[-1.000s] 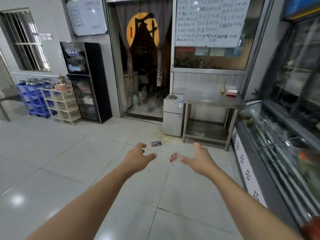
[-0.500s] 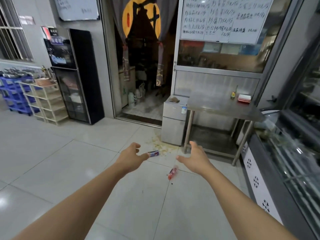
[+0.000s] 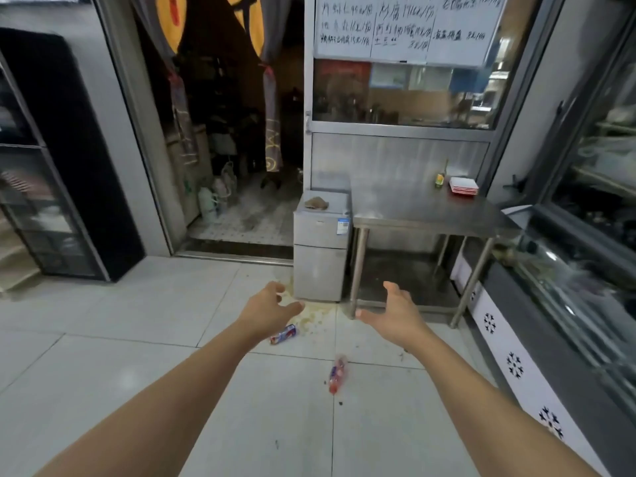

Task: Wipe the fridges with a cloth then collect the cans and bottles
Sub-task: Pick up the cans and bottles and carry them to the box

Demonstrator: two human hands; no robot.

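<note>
Nearest on the tiled floor lies a red bottle on its side, between the two outstretched forearms. Just beyond it, partly hidden under the left wrist, a blue-and-red can lies tipped over beside a yellowish spill. Above these, the left hand and the right hand both hang in the air with fingers spread and loosely bent, holding nothing.

Further on, a small silver fridge stands against the wall with a crumpled brown cloth on its top, though blur makes that reading less than certain. Beside it a steel surface carries a small bottle and a stack of red-rimmed trays. At far left stands a tall black fridge.

Against a second ago, the fridge and surface loom much larger and the can and bottle have slid down the view toward the person, so the walk has closed most of the gap. My reading is that the cloth comes first, with wiping not yet begun and the floor litter waiting.
</note>
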